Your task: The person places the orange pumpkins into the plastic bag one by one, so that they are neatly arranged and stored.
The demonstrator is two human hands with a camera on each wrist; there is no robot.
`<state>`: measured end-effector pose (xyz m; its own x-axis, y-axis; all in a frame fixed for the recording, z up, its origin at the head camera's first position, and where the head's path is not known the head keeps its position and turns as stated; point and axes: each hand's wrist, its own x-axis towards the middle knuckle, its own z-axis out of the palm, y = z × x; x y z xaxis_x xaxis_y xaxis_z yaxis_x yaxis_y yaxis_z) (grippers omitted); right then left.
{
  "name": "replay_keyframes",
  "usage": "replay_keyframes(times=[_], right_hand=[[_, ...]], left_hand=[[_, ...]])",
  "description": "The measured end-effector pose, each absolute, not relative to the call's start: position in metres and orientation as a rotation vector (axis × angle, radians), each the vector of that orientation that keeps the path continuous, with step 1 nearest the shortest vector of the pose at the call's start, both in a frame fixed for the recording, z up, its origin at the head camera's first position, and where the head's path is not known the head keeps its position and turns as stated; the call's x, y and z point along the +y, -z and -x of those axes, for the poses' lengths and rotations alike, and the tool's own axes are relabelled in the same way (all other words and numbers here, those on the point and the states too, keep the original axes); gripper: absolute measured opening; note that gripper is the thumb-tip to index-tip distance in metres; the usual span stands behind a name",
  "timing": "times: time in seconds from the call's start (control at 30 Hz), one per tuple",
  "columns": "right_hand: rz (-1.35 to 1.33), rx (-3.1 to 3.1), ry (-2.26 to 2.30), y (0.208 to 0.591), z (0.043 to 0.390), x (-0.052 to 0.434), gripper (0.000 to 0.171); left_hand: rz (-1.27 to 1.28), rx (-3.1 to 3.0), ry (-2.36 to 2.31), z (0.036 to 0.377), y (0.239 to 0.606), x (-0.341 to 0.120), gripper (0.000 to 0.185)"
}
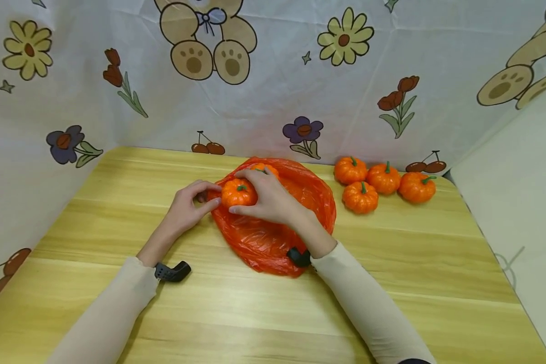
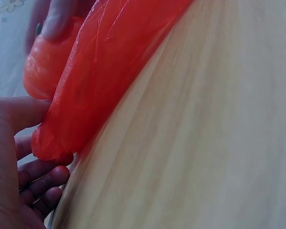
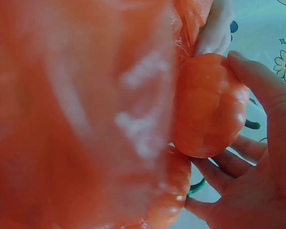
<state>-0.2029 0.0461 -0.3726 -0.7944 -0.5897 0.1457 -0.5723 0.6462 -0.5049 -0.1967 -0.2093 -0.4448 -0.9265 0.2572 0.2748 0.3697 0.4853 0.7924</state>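
Note:
A small orange pumpkin [image 1: 239, 193] with a green stem is held by my right hand [image 1: 270, 198], its thumb and fingers round the sides. It sits at the left edge of a red plastic bag [image 1: 273, 247] that lies spread open on the table. My left hand [image 1: 187, 206] pinches the rim of the bag, close beside that pumpkin; the left wrist view shows the red film [image 2: 93, 86] between thumb and fingers. Another pumpkin [image 1: 265, 168] is at the bag's back edge, partly hidden by my right hand. In the right wrist view the held pumpkin [image 3: 210, 106] appears above it.
Several more pumpkins [image 1: 361, 197] stand grouped on the wooden table [image 1: 437, 253] to the right of the bag. A patterned cloth [image 1: 273, 101] hangs behind the table, and a pale panel [image 1: 518, 202] borders its right side.

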Motion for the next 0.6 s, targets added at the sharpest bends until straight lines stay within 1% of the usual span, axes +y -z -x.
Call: replay_keyframes(times=[0.27,0.6], right_hand=[[1.089,2.882,0.622,0.3789,0.2019,0.0470,0.064],[1.116,2.869,0.637,0.3785,0.2024,0.0435,0.063]], left_hand=[[0.559,-2.602,1.469,0.1961,0.4454,-0.2055,0.022],[0.550,-2.609,1.431,0.1961,0.4433,-0.2082,0.021]])
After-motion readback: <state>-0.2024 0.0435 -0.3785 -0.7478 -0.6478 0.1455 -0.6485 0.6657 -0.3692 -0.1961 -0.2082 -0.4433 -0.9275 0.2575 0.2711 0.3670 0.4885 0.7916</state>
